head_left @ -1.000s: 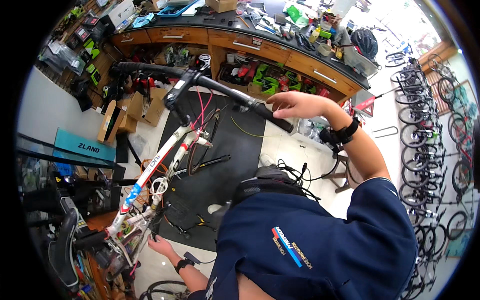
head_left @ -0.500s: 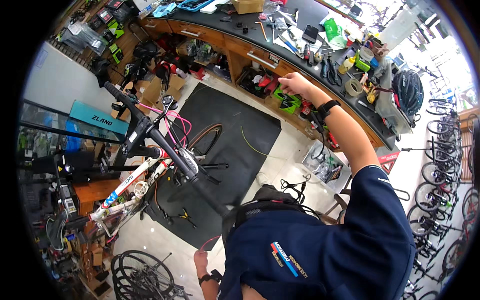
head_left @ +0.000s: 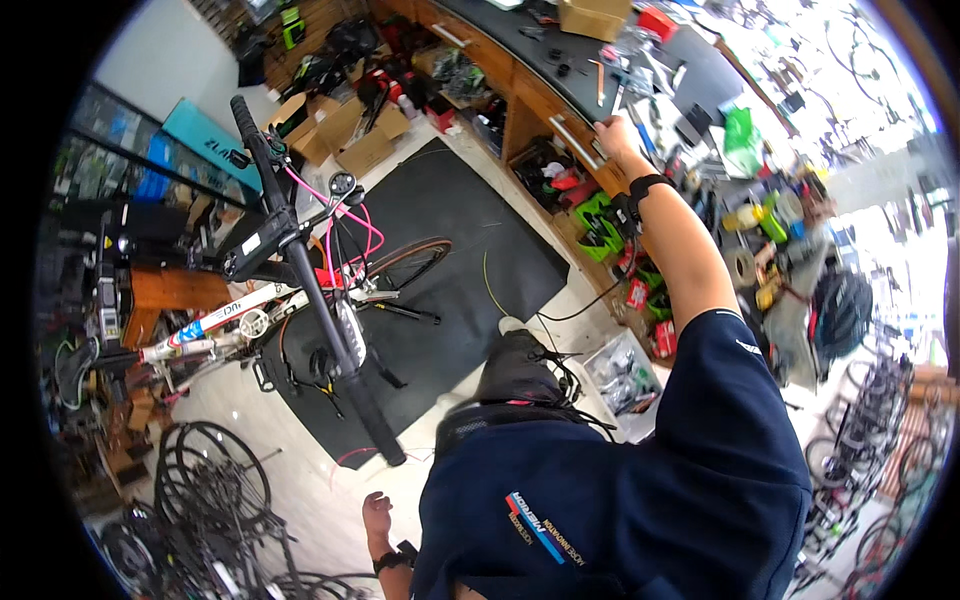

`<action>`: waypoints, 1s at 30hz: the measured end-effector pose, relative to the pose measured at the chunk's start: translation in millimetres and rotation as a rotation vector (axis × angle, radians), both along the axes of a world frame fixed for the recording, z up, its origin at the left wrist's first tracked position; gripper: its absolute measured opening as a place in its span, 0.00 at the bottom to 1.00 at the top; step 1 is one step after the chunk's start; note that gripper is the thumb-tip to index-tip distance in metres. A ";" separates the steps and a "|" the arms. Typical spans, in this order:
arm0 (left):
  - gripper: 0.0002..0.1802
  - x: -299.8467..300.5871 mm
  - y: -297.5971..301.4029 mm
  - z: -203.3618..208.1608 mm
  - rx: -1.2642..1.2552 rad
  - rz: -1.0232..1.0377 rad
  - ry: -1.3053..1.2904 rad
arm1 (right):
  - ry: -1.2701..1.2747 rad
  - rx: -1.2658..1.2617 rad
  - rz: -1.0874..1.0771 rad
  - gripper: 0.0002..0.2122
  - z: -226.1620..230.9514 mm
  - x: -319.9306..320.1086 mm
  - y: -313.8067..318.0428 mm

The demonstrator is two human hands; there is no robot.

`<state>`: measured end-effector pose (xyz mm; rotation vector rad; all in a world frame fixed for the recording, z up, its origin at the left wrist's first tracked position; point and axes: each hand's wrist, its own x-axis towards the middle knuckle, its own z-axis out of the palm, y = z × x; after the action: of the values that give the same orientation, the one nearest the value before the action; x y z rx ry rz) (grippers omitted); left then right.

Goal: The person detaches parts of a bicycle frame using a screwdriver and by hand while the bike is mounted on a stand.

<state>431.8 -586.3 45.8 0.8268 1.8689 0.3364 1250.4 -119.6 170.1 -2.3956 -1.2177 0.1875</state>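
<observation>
My right hand [head_left: 621, 140] reaches to the front edge of the dark workbench [head_left: 540, 60], its fingers curled. Whether anything lies in them is too small to tell. Just beyond the fingertips are a slim hand tool [head_left: 618, 92] and an orange-brown strip [head_left: 600, 82]. Low on the left, my left hand [head_left: 377, 514] hangs with fingers bent inward. A thin pink cable [head_left: 357, 452] curves close above it, and I cannot see whether the two touch. A white bicycle frame [head_left: 250, 300] with black handlebars [head_left: 300, 262] and pink cables [head_left: 375, 238] stands at the left.
Under the bicycle lies a black floor mat [head_left: 480, 215] with pliers [head_left: 328, 386] and a loose yellowish cable [head_left: 488, 280]. Bicycle wheels [head_left: 205, 475] are stacked at lower left. A clear bin [head_left: 622, 375] stands by my right side, cardboard boxes [head_left: 355, 125] beyond the mat.
My right hand has moved from in front of the drawers to the bench edge. The view has shifted and turned. The pink cable, formerly at my left hand, now shows slightly apart from it.
</observation>
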 end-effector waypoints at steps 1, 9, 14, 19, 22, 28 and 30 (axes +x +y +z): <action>0.14 11.0 -13.8 6.7 -0.001 0.051 0.020 | -0.012 -0.036 -0.005 0.17 2.0 -4.6 24.6; 0.18 127.1 -124.3 39.2 -0.341 0.136 0.062 | -0.817 -0.468 0.593 0.12 -48.6 88.4 124.7; 0.15 159.0 -162.8 75.5 -0.351 0.502 0.040 | -0.453 -0.206 0.506 0.20 -114.1 112.9 132.2; 0.19 165.2 -111.1 50.4 -0.385 0.292 0.192 | 0.163 -0.187 0.344 0.07 -94.5 162.0 170.1; 0.20 150.5 -82.1 64.9 -0.298 0.239 0.229 | 1.311 0.143 0.090 0.11 -43.4 99.8 129.3; 0.17 61.6 -27.2 107.3 0.144 0.190 0.345 | 1.271 0.530 0.318 0.08 103.5 -60.0 42.4; 0.16 16.9 -14.1 130.5 0.330 0.166 0.390 | 1.196 0.591 0.387 0.07 152.1 -110.6 1.9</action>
<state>448.7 -600.4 176.2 1.0142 2.2908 0.6367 1139.8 -117.7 322.2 -1.1185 -0.8891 1.0267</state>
